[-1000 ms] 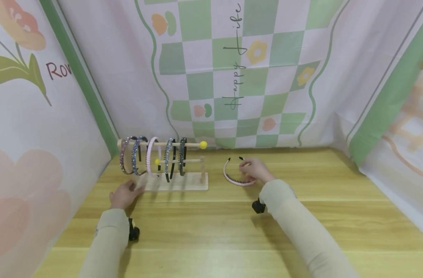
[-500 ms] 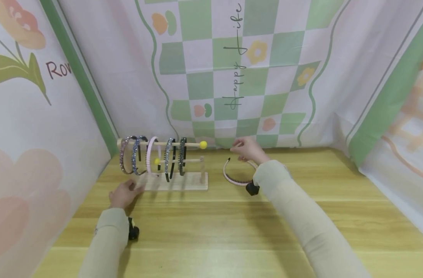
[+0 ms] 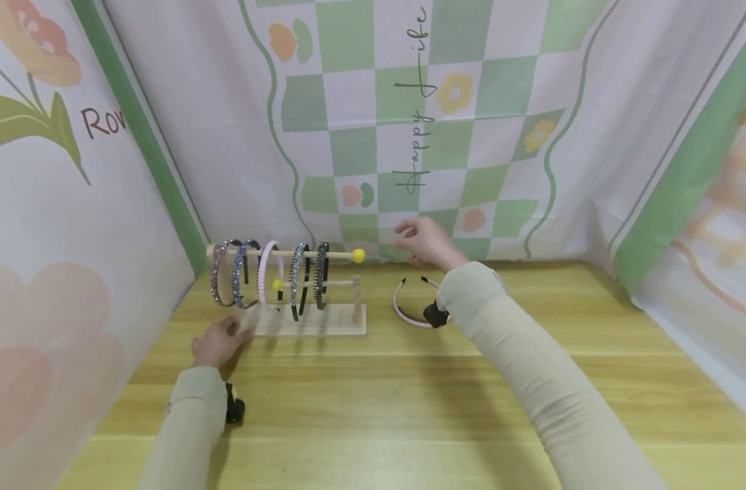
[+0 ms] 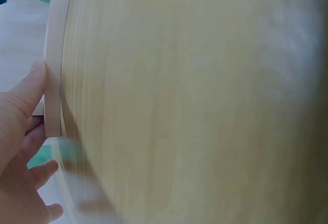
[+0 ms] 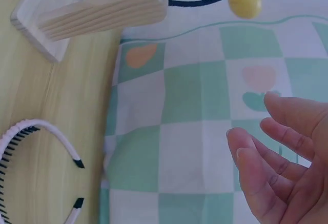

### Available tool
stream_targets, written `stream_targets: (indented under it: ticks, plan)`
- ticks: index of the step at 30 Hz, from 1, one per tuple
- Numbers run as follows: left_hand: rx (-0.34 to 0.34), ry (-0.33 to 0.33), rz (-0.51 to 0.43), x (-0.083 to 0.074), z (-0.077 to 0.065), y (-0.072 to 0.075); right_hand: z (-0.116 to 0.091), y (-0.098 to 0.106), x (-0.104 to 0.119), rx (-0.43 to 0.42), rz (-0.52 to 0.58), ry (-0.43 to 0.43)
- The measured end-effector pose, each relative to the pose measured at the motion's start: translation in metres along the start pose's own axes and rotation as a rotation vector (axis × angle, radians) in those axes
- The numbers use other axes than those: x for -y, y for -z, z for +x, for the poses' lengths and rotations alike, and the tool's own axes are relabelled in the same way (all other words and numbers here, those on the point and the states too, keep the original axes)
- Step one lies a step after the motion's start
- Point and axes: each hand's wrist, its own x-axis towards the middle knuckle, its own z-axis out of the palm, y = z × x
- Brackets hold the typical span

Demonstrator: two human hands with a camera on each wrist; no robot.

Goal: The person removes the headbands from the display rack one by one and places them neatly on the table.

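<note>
At the left of the head view stands a wooden headband stand (image 3: pixel 342 320), with several toothed and glittery headbands hung on its bar. My left hand (image 3: pixel 216 342) grips the near left end of its base; in the left wrist view the thumb presses one face of the base (image 4: pixel 54 80), with a finger behind it. A pink headband (image 3: pixel 399 309) with black teeth lies on the table right of the stand, partly hidden by the right wrist camera. Above and beyond it my right hand (image 3: pixel 431 241) is raised, fingers loosely bent and holding nothing.
On the bar hang a pink headband (image 3: pixel 262 279), a silvery one (image 3: pixel 295 272) and a dark one (image 3: pixel 319 279). A yellow ball (image 3: pixel 358 256) caps the bar's right end. A checked curtain (image 3: pixel 403 136) closes off the table's back edge.
My right hand has left the pink headband on the table, rising and moving away toward the curtain and slightly left. My left hand and the stand have stayed put.
</note>
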Motion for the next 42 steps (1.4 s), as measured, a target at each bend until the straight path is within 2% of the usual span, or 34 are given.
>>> stream_targets:
  ticks: [16, 26, 34, 42]
  plan:
    - [0.003, -0.008, -0.007, 0.002, 0.002, -0.001, -0.004, -0.01, 0.044, 0.015, -0.026, 0.089]
    - [-0.003, -0.01, -0.005, 0.004, 0.004, -0.001, -0.002, -0.028, 0.061, 0.052, -0.034, 0.144]
    - [0.0, -0.015, -0.005, 0.004, 0.002, -0.001, -0.003, -0.044, 0.064, 0.112, 0.09, 0.157]
    - [-0.011, -0.014, 0.008, 0.003, 0.002, -0.001, -0.003, -0.06, 0.064, 0.161, 0.173, 0.118]
